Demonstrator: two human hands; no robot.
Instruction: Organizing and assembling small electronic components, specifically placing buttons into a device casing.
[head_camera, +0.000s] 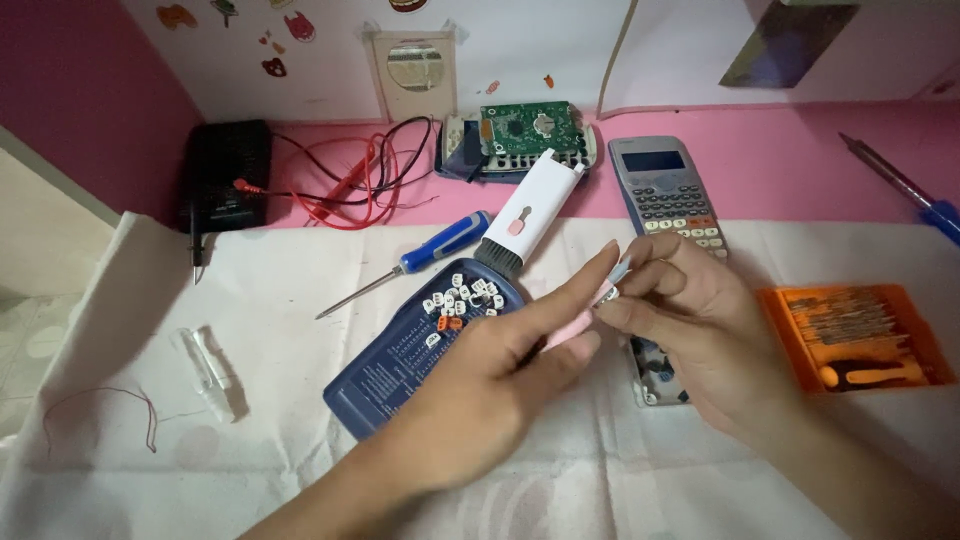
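We pinch a small pink tool (590, 305) between left hand (490, 385) and right hand (690, 330) — its long axis points toward two o'clock.

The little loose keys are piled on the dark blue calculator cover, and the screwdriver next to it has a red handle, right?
Not quite. In the head view the slim metal screwdriver has a blue handle, not red. The small white and orange loose keys do sit piled on the dark blue plastic calculator cover.
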